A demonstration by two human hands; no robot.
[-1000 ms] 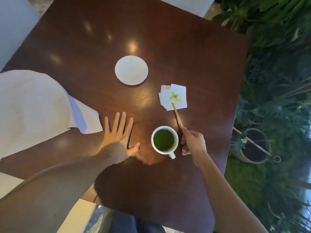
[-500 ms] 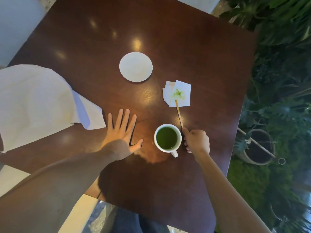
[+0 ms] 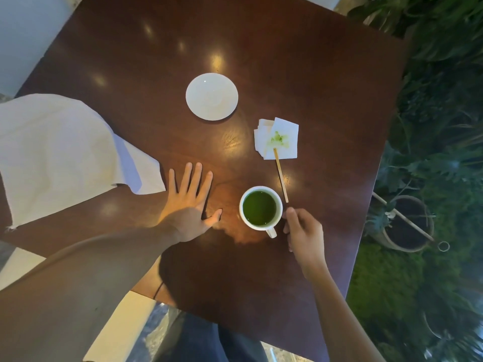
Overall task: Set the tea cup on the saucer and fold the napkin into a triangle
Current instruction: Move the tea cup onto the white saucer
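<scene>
Head view shows the tea cup near the tabletop's right edge, toward the near side, white, filled almost to the brim with green tea, its small handle pointing toward the person. It looks like glazed ceramic: stiff, smooth, breakable, and heavy with liquid, so I judge it should be taken by the handle or around the wall and carried level, slowly, or the tea will slop. The saucer lies bare toward the middle of the tabletop, well apart from the cup; it is one shallow white disc, equally brittle. The napkin drapes over the left edge, large, soft and limp, best pinched at a corner for folding.

The right hand sits just beside the cup's handle, fingers curled, apparently holding nothing; whether it touches the cup I cannot tell. The left hand lies flat on the wood with fingers spread, between napkin and cup.

Count: one cup, one saucer, one cloth napkin, one wooden stirrer, and a small stack of stained paper squares under its far tip.
</scene>
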